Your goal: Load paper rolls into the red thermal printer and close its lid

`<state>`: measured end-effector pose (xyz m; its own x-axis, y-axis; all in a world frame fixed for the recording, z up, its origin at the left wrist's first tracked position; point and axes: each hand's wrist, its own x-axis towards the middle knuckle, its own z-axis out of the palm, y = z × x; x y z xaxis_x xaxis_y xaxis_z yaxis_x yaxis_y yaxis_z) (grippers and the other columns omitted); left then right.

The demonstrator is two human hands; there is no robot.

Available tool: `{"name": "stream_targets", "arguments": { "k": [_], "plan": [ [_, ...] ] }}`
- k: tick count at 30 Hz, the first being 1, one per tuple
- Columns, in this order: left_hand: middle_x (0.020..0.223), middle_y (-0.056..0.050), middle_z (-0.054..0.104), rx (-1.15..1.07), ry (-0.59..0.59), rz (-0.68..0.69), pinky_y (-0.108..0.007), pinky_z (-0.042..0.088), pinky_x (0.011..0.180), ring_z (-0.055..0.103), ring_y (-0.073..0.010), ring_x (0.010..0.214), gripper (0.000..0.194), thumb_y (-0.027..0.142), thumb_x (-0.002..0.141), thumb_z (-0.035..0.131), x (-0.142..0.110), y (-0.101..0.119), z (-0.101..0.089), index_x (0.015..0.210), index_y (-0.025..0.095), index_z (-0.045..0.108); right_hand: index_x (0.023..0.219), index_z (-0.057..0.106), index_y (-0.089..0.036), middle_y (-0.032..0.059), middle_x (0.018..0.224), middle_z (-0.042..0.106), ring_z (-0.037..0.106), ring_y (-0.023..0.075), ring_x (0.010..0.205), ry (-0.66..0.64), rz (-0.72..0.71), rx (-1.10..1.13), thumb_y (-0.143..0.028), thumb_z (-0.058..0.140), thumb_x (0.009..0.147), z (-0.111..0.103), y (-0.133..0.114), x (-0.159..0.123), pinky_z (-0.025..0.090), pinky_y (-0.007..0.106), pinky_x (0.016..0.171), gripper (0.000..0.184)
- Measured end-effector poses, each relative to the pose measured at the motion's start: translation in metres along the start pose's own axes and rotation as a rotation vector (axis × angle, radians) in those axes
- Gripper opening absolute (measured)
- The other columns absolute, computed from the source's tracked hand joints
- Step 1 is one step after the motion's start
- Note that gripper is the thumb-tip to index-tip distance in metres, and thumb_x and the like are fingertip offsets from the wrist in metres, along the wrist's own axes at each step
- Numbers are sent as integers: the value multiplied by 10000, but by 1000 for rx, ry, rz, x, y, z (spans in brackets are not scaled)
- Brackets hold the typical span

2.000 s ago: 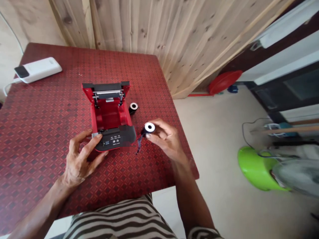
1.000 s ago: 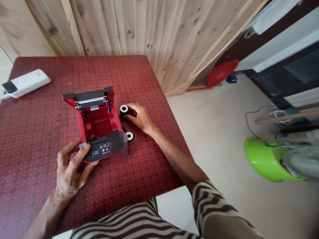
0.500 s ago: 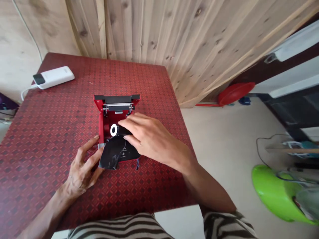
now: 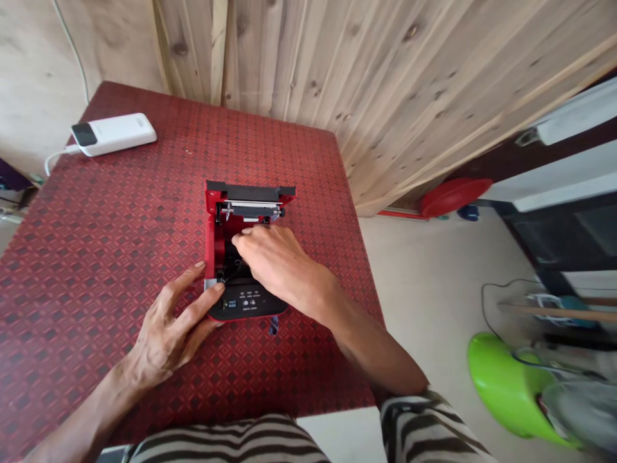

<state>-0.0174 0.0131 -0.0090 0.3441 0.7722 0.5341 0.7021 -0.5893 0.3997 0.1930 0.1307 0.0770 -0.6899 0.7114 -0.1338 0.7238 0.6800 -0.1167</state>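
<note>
A small red and black printer (image 4: 218, 222) stands on the red patterned table (image 4: 96, 225) with its lid (image 4: 250, 191) tipped open at the back. My left hand (image 4: 168, 334) grips its front left corner, thumb on the black control panel (image 4: 243, 305). My right hand (image 4: 274, 263) reaches down into the open compartment, fingers curled over a black roll (image 4: 232, 267) of which only a dark edge shows. A short dark strip (image 4: 273, 325) hangs out at the printer's front. The second roll is out of sight.
A white power bank (image 4: 116, 132) with a cable lies at the table's far left. Wooden wall panels stand behind the table. On the floor to the right are a green plastic stool (image 4: 506, 379), a red round object (image 4: 453, 193) and cables.
My right hand set one roll down beside the printer, picked up the other, carried it over the printer and lowered it into the compartment. My left hand stayed on the printer's front.
</note>
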Motion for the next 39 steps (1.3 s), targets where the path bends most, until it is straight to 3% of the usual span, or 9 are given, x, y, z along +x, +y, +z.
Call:
{"name": "stream_targets", "arguments": {
  "k": [3, 6, 10, 13, 18, 22, 26, 32, 39],
  "plan": [
    [1579, -171, 483, 1, -1, -4, -408, 634, 1043, 634, -290, 1332, 790, 170, 921, 744, 0, -1, 0, 1613, 318, 393, 1171, 722, -152, 104, 1090, 779, 747, 225, 902, 9, 0, 137, 31, 452, 985, -10, 3, -14, 589, 370, 780, 375],
    [1579, -156, 492, -26, -11, -11, -400, 637, 1029, 628, -284, 1338, 774, 247, 940, 740, 0, 0, -2, 1619, 328, 377, 1270, 704, -162, 87, 1214, 779, 742, 198, 1059, 117, -121, 344, 52, 479, 968, -16, 7, -36, 593, 384, 983, 432],
    [1542, -177, 531, -80, -21, -51, -482, 608, 1064, 591, -321, 1372, 771, 420, 983, 680, 10, 5, -17, 1646, 263, 318, 1281, 720, -206, 70, 1244, 782, 713, 199, 1129, 270, -223, 509, -36, 594, 984, -6, 8, -60, 571, 437, 1078, 364],
    [1531, -178, 547, -19, -21, -14, -489, 575, 1091, 580, -315, 1365, 776, 460, 991, 660, 39, 4, -36, 1646, 223, 318, 1133, 756, -181, 76, 1090, 798, 703, 208, 1015, 359, -201, 456, -82, 620, 1007, 5, 3, -65, 606, 403, 952, 211],
    [1653, -177, 417, 120, 25, 147, -542, 349, 1279, 397, -318, 1546, 728, 468, 1045, 580, 113, -12, -48, 1636, 143, 307, 1050, 746, -155, 64, 996, 757, 640, 190, 938, 474, -152, 355, -50, 558, 1027, 12, -5, -65, 585, 339, 914, 217],
    [1557, -185, 517, 179, -99, 137, -540, 459, 1157, 517, -346, 1437, 610, 465, 1098, 442, 139, -21, -38, 1580, 97, 380, 1013, 753, -179, 61, 962, 719, 596, 182, 880, 585, -96, 301, -68, 527, 1041, 17, -11, -69, 572, 324, 822, 253],
    [1377, -116, 656, 164, -97, 154, -479, 496, 1069, 648, -302, 1226, 538, 475, 1054, 530, 116, -10, -34, 1516, 200, 497, 1035, 757, -186, 62, 941, 716, 588, 176, 840, 681, -78, 231, -85, 540, 1041, 26, -15, -73, 567, 326, 796, 239],
    [1349, -150, 679, 95, -108, 182, -487, 521, 1060, 640, -332, 1296, 670, 504, 985, 661, 63, 10, -25, 1552, 210, 459, 1049, 743, -179, 64, 940, 740, 612, 176, 833, 735, -98, 178, -82, 522, 1049, 36, -24, -71, 587, 331, 783, 241],
    [1324, -163, 693, 101, -53, 192, -488, 500, 1084, 651, -334, 1276, 691, 505, 925, 754, 54, 10, -13, 1478, 151, 539, 1057, 733, -162, 72, 930, 752, 636, 180, 823, 738, -88, 183, -67, 539, 1036, 36, -25, -72, 596, 336, 783, 217]
  ]
}}
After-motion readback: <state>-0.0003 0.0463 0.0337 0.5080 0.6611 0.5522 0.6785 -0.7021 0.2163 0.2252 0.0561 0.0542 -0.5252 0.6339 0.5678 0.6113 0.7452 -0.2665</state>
